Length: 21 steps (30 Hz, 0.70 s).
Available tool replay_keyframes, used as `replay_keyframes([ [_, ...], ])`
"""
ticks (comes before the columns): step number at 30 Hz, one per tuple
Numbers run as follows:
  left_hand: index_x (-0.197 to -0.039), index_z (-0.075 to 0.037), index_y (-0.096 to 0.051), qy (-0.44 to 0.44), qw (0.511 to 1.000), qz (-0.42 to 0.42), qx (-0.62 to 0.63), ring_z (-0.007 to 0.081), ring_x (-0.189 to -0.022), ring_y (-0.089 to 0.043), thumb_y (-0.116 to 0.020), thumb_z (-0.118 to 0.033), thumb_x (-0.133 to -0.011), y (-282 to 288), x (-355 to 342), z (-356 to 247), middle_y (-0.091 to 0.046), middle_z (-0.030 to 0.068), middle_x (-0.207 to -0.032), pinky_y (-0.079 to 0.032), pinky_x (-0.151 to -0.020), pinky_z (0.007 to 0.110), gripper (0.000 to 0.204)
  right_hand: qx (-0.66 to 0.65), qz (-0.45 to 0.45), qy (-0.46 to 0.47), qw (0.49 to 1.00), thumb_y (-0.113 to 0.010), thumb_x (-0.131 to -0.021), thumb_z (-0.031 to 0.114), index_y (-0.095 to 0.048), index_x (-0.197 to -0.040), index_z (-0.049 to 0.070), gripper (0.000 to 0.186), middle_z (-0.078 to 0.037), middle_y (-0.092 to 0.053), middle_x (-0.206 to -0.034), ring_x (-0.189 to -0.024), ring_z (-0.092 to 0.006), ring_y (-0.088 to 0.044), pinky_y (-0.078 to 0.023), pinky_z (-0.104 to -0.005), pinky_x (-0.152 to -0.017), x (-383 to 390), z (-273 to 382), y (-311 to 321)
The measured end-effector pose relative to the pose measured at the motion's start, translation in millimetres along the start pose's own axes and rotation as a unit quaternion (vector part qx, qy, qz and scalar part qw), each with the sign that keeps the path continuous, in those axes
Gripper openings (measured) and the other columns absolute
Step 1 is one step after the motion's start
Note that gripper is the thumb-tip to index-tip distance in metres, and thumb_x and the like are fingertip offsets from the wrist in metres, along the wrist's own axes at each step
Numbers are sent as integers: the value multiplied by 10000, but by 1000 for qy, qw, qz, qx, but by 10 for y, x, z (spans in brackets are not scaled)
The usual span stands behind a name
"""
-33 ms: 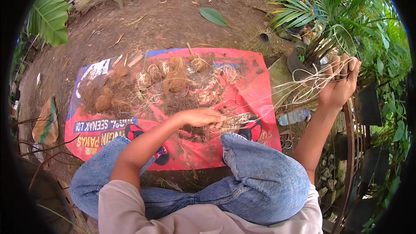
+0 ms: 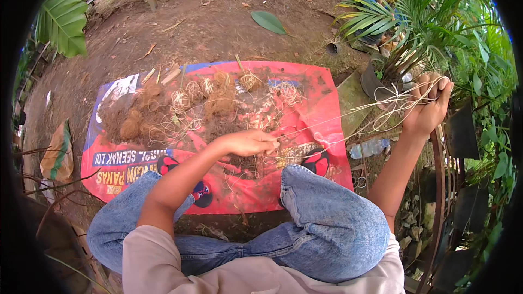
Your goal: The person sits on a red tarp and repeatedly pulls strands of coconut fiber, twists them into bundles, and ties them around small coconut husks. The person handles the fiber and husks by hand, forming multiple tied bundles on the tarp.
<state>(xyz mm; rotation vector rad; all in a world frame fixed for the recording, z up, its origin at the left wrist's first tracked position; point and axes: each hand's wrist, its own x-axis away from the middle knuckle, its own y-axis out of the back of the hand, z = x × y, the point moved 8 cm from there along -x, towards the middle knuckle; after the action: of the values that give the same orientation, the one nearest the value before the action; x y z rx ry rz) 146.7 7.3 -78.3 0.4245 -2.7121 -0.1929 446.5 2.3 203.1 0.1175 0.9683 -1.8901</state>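
Note:
My right hand is raised at the far right, fingers curled round a loose bundle of pale string with loops hanging from it. One strand runs from there down to my left hand, which pinches it over the red plastic sheet. Another stretch of string sags in loops beside my left fingertips. Farther back on the sheet lie several string-wrapped balls, a brown fibre clump and a smaller brown fibre ball. A loose tangle of string rests near them.
Dark crumbly soil and wood pieces lie on the sheet. A potted palm stands at the far right, near a plastic bottle and hanging black pots. Another person is partly visible behind the leaves.
The strand between my hands now runs straighter, and my left hand has shifted slightly left. The hanging loops have changed shape. My right hand stays in nearly the same place.

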Motion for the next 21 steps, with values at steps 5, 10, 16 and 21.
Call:
replay_keyframes([
  [5, -795, -49, -504, -140, 979, -146, -3, 138, -719, -450, -395, -360, -1065, 426, 924, -1245, -479, 13, -741, -392, -669, 311, 425, 261, -5, -99, 960, -426, -1084, 298, -630, -1157, 49, 329, 88, -264, -673, -567, -40, -244, -210, -232, -497, 237, -654, 343],
  [10, -708, -43, -485, -292, 925, -241, -32, 160, -577, -437, -411, -339, -1045, 141, 1400, -2308, -494, 38, -654, -377, -560, 339, 455, 263, 564, -219, 751, -445, -1061, 279, -486, -1431, 73, 425, -147, -578, -1317, -1182, -266, -558, -420, -378, -1014, 1702, -1515, -789],
  [16, -748, -25, -550, -338, 863, -369, -68, 176, -608, -518, -422, -364, -1038, 512, 1570, -2296, -546, 72, -674, -402, -567, 327, 464, 136, 672, -248, 685, -437, -1074, 293, -575, -857, 38, 362, -80, -529, -677, -637, -187, -517, -436, -367, -630, 2266, -1444, -1295],
  [21, -1009, -5, -611, -399, 825, -397, 53, 214, -957, -616, -352, -422, -993, 1204, 1130, -1425, -644, 120, -988, -450, -885, 342, 491, 104, 481, -357, 794, -387, -1078, 451, -511, -766, 99, 486, 40, -421, -689, -612, -56, -368, -302, -240, -552, 1536, -1176, -1086],
])
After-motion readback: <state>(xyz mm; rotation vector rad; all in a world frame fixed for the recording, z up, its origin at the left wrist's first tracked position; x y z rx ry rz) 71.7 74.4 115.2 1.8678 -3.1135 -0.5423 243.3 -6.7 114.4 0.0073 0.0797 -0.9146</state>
